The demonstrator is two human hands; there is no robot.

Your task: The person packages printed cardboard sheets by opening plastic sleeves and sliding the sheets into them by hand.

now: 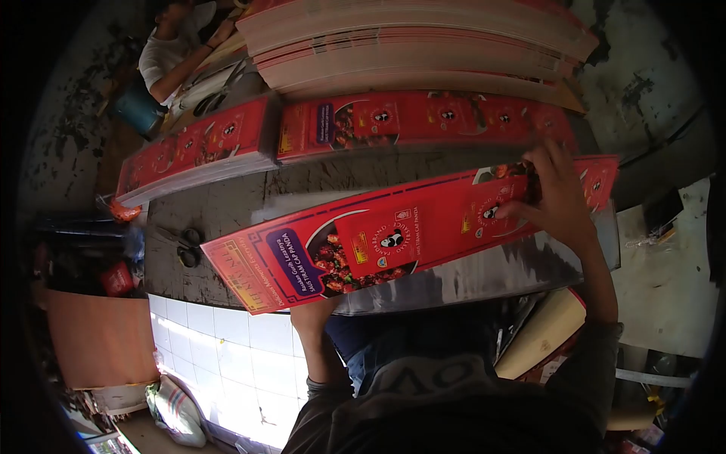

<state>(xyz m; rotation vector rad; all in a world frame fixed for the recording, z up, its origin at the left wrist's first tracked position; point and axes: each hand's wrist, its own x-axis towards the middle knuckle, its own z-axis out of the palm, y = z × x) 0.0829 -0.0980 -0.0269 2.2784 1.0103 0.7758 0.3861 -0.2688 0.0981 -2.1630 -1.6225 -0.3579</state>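
A long red printed cardboard strip (446,219) with panda logos and food pictures slants in front of me above the table. My right hand (560,193) grips it near its right end, thumb across the printed face and fingers by the upper edge. My left hand (314,312) reaches behind the strip's lower left part; its fingers are hidden. Under the strip lies a shiny clear plastic sheet (499,276) along the table's near edge. Black-handled scissors (185,244) rest on the dark tabletop (219,204) just left of the strip.
Two stacks of similar red strips, a left stack (200,147) and a right stack (423,121), lie beyond. Behind them rise tall piles of card (423,53). A co-worker (170,57) sits at the far left. A brown carton (102,337) stands lower left beside white floor tiles (227,363).
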